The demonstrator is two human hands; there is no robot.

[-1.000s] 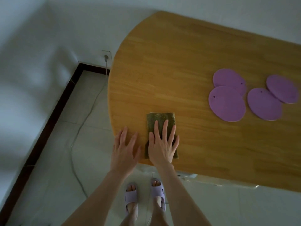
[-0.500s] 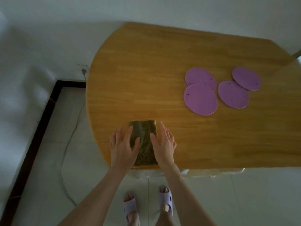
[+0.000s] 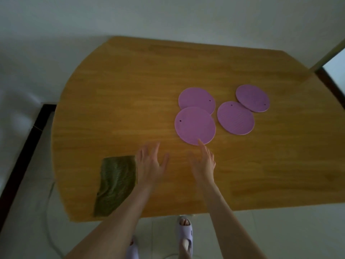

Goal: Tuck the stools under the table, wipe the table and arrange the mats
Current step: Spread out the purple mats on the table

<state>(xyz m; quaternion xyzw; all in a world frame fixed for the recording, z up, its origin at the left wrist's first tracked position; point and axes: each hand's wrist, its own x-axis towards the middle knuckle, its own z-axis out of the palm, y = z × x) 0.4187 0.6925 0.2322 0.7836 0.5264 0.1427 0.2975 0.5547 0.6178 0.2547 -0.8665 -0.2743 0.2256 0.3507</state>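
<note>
1. Pale walls (image 3: 168, 15) and a tiled floor (image 3: 280, 230) are framing a rounded wooden worktop (image 3: 121, 109) that is filling the middle of the frame; no stools are showing.
2. Four round purple mats (image 3: 235, 118) are lying flat right of centre in two overlapping pairs, with the nearest mat (image 3: 195, 125) covering the edge of the one behind it.
3. A folded green cloth (image 3: 115, 184) is lying at the lower left, reaching the worktop's near edge, with no hand on it.
4. The left hand (image 3: 151, 165) is spreading wide and holding nothing, just right of the cloth. The right hand (image 3: 204, 161) is also opening flat, its forefinger reaching the near rim of the nearest mat; whether it is touching, I cannot tell.
5. The mats are looking thin, light and rubbery, so they are likely flexing when lifted and gripping the wood when pushed. Pinching a rim and peeling upward, top mat first, is probably working better than sliding.
</note>
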